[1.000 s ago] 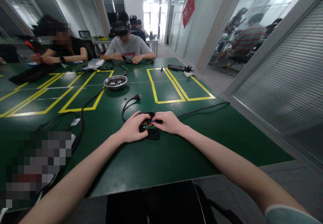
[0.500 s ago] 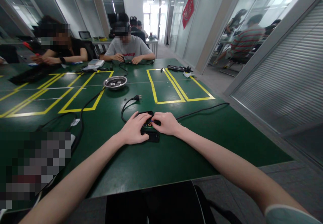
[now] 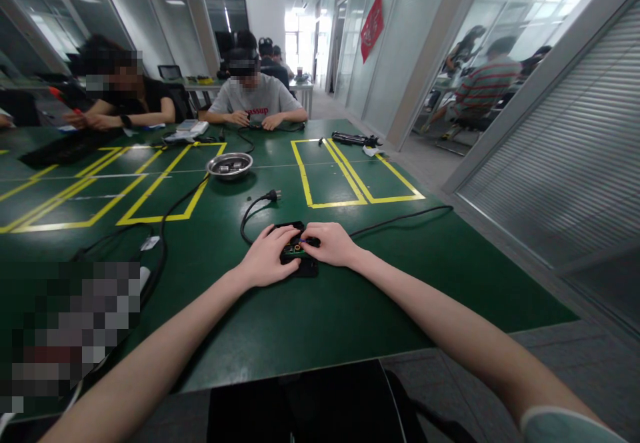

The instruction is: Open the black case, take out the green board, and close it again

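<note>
Fingers [image 3: 307, 250] of the right hand [image 3: 333, 244] are closing in a pinch on what seems to be a thin blue wire [image 3: 303, 240] (the fingertips are hiding most of it). They are working above the right part of an open black housing [image 3: 299, 225], which is lying on the near middle of the green tabletop [image 3: 260, 343]. The left hand [image 3: 265, 260] is gripping the housing from the left, fingers reaching over its far part and thumb lying along the near side. Between the hands a green circuit board [image 3: 295, 254] with a copper-coloured coil [image 3: 298, 248] is showing, and a flat black piece [image 3: 309, 270] is sticking out on the near side. A black cable [image 3: 400, 218] is trailing off to the right.

Handling the wiring at the board is probably the step in hand; the next move is likely calling for a steady left hand while the right is guiding the wire without tugging its joint.

Compared with half a second ago, both hands are keeping nearly the same pose, but more of the board is showing between them.
</note>
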{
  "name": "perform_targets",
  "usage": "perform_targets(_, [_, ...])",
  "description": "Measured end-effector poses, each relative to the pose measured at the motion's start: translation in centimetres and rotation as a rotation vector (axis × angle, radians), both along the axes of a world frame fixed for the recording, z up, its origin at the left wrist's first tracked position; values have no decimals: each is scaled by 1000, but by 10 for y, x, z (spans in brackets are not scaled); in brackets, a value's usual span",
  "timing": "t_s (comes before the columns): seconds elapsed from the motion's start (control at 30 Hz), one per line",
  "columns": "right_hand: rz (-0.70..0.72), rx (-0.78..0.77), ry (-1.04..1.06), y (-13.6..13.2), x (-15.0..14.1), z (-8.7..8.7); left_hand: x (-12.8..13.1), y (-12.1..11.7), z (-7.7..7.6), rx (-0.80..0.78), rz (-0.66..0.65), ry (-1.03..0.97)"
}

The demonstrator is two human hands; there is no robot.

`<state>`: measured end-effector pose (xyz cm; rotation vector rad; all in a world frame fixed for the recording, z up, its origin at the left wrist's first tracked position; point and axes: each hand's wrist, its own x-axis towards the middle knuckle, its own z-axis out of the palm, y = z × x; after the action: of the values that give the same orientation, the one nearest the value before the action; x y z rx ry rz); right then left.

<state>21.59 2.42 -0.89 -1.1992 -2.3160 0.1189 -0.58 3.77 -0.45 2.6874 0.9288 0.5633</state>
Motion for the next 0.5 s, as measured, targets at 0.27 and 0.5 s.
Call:
perform_targets(0.27, [-41,-12,-8,0,-3,0,7,-5,-1,33,52,33])
perform_targets(0.5, [-59,45,18,0,-4,-3,10,-9,5,-3,72,60])
